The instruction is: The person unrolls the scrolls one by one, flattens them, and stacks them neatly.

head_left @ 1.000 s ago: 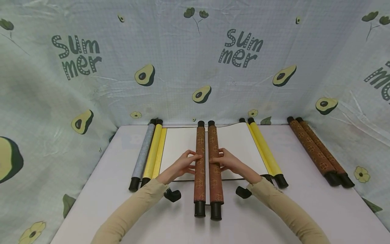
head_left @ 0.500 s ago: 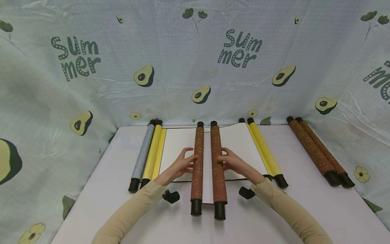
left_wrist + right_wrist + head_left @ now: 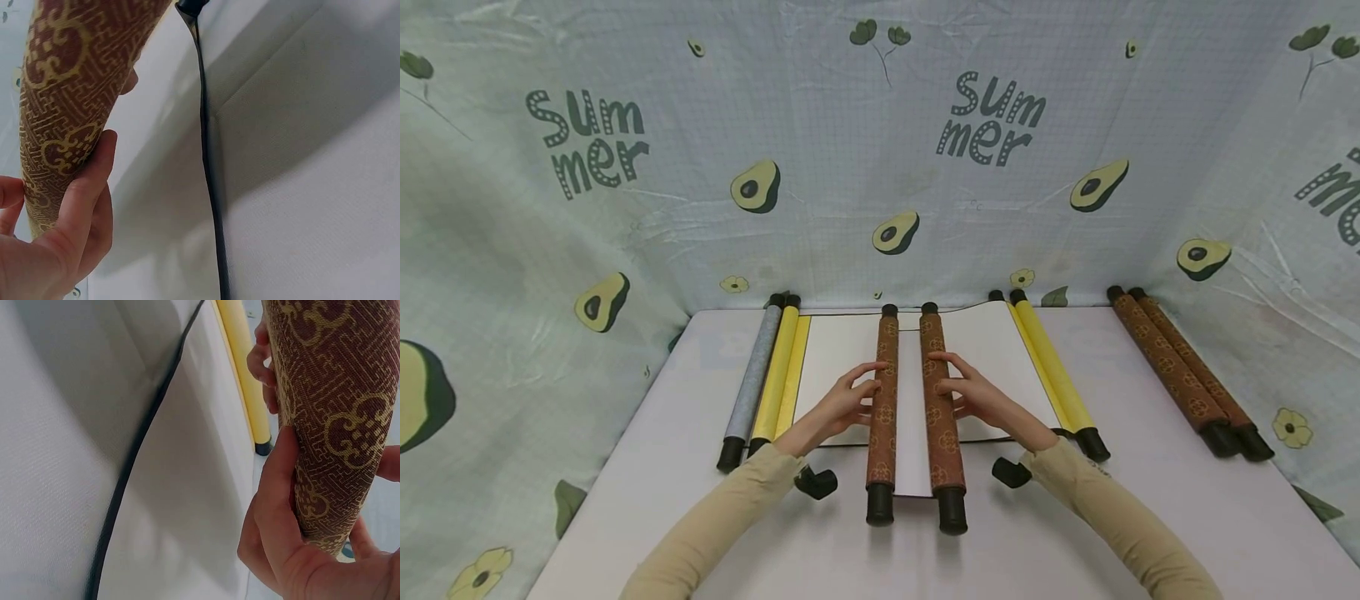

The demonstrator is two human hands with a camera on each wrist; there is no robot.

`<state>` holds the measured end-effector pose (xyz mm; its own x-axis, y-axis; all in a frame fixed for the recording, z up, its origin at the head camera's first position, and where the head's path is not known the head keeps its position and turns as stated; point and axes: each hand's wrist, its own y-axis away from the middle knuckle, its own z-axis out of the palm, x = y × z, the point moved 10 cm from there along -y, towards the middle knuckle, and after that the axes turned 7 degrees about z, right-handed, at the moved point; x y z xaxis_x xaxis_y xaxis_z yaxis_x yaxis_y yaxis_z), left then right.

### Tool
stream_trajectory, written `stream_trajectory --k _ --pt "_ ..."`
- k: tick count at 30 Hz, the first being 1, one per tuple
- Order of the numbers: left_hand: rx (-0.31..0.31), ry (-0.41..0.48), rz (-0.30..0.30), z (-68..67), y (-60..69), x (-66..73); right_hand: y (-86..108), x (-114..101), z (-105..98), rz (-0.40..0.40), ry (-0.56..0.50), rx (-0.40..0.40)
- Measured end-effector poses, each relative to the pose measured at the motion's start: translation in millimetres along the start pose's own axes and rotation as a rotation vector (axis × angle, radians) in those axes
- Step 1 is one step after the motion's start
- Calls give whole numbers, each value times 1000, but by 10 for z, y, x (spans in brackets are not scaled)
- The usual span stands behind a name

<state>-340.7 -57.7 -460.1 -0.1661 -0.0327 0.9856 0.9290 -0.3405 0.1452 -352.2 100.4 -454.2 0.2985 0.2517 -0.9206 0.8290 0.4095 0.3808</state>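
Note:
In the head view, a brown patterned scroll is held partly unrolled over the middle of the table. Its left roll (image 3: 882, 425) and right roll (image 3: 942, 425) have black end knobs, with a strip of white paper (image 3: 912, 417) between them. My left hand (image 3: 844, 402) grips the left roll from its outer side; my right hand (image 3: 985, 396) grips the right roll likewise. Both wrist views show the fingers curled round the brown fabric. Beneath lies an opened yellow scroll, its white sheet (image 3: 835, 358) spread flat and partly hidden by the brown scroll and hands.
The opened scroll's yellow rolls lie left (image 3: 777, 367) and right (image 3: 1056, 371). Beside the left one is a grey-blue roll (image 3: 752, 375). Two brown rolls (image 3: 1168, 362) lie side by side at the table's right. A printed cloth (image 3: 820, 125) hangs behind the table.
The two brown rolls have moved apart, left one leftward and right one rightward, so the white strip between them is wider. The fingers of my right hand have shifted on its roll.

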Motion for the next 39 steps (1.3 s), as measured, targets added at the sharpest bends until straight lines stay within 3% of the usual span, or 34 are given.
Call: stream_trajectory --k 18,26,39 --pt "76 -93 5 -9 -7 21 2 25 -39 59 82 129" --pt "78 -100 -2 -38 2 28 28 -6 -61 41 72 112" --pt "10 -65 15 -43 0 42 64 -52 -94 -24 43 65"
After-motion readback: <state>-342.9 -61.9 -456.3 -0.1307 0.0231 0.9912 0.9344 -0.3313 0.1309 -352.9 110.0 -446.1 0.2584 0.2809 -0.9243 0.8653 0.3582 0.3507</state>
